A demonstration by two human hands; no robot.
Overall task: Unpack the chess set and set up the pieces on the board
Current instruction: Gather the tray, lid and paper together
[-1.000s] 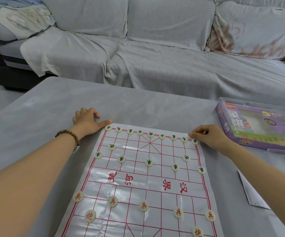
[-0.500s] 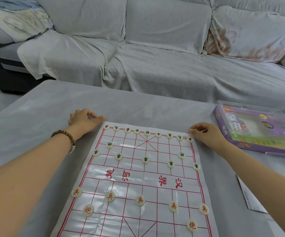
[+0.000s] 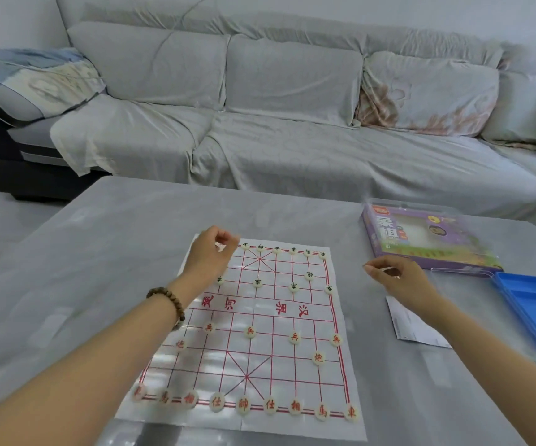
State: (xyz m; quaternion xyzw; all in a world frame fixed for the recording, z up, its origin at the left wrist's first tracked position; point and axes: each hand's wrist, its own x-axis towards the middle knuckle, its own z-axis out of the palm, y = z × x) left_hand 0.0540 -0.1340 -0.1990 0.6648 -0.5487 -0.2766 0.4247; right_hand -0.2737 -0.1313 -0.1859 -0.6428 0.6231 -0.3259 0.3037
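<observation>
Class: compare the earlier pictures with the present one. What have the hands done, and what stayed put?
The left hand has moved from the table to over the far left corner of the board. The right hand has drawn back off the far right corner. Visible pieces and the purple box stay put.
</observation>
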